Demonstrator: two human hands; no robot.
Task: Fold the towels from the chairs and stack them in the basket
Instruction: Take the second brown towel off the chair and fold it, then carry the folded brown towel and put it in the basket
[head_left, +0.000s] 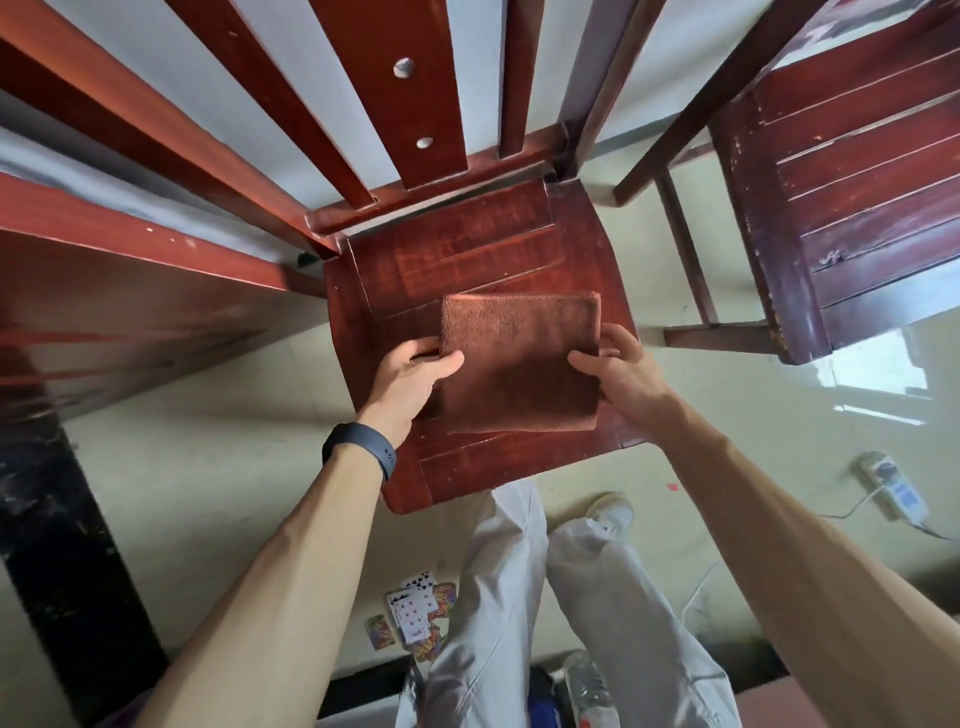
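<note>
Brown terry towel (519, 364), folded to a flat rectangle, lies on the near half of the wooden chair seat (457, 249). The left hand (415, 371) pinches its left edge and the right hand (621, 364) its right edge, thumbs on top, fingers (621, 338) curled round. It looks soft, light and limp, so it would likely sag or unfold; gripping both side edges through all layers should suit it.

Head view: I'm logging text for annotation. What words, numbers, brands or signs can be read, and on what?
No words or numbers are legible.
Cards on the floor: black spade and red pips show; corner numbers too small.
Power strip: blue label, blurred.
Bottle: red label, blurred.
</note>
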